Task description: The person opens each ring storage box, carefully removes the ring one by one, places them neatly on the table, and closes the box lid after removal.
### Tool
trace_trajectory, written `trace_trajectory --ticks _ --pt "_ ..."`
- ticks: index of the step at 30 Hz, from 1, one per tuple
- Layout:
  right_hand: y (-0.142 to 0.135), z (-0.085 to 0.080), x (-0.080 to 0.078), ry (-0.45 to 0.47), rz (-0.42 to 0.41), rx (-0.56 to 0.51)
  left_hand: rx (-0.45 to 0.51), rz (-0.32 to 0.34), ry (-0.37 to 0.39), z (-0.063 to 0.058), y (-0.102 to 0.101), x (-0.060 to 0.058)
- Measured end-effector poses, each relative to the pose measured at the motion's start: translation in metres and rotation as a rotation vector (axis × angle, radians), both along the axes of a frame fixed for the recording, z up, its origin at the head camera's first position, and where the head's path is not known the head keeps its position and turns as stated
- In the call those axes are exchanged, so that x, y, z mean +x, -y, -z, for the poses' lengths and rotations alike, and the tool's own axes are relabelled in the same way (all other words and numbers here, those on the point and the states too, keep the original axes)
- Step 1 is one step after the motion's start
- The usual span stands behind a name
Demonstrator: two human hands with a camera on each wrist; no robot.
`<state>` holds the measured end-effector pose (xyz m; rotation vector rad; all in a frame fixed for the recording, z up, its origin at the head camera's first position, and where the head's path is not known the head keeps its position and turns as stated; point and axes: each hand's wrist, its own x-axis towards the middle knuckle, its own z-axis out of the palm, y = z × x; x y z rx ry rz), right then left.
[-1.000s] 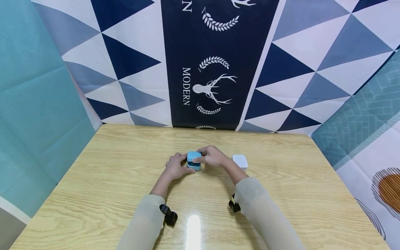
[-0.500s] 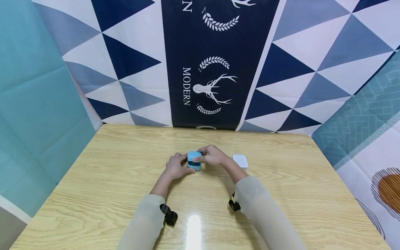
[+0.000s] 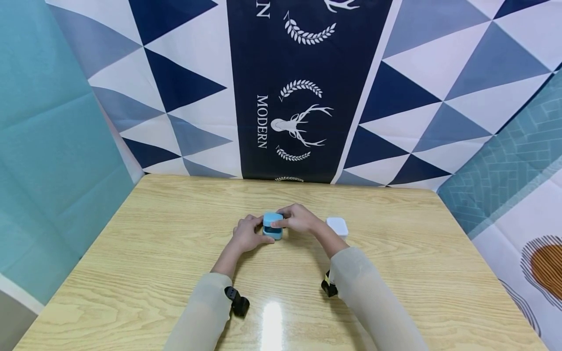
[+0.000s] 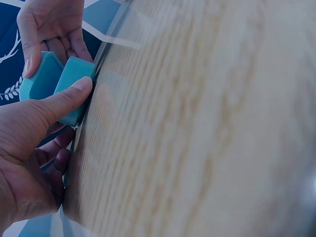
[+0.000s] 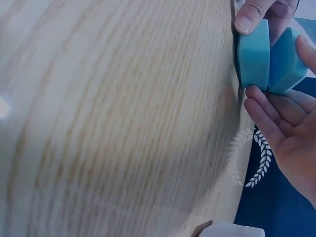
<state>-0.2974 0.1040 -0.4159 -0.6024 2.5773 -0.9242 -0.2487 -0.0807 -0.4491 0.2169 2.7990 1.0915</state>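
Observation:
A small light-blue hinged box [image 3: 272,219] sits on the table near the middle of the back half, its lid raised part way. My left hand [image 3: 247,235] grips the lower part from the left, the thumb along its near side. On the right, my right hand [image 3: 300,219] pinches the lid, thumb at the front. In the left wrist view the box base [image 4: 76,81] lies under the left thumb. A wedge-shaped gap between base and lid [image 5: 290,64] shows in the right wrist view. What lies inside cannot be made out.
A white rounded-square box [image 3: 337,226] stands right of the right hand, close to that forearm. The wood-grain table [image 3: 167,253] ends at a patterned cloth backdrop [image 3: 291,97]. Black wrist cameras [image 3: 238,303] hang at both sleeves.

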Motion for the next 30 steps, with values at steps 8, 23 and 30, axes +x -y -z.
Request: trace_trajectory --ticks 8,23,30 --pt "-0.0003 0.0013 -0.0003 0.000 0.002 -0.008 -0.002 0.002 -0.003 0.0019 0.0002 -0.0009" --pt "-0.0004 -0.0018 0.0005 0.010 -0.001 -0.020 0.010 -0.001 -0.001 0.0005 -0.0003 -0.0002" --pt "-0.0003 -0.0001 -0.0015 0.016 -0.004 -0.025 0.008 -0.001 -0.008 0.0013 0.0001 0.0000"
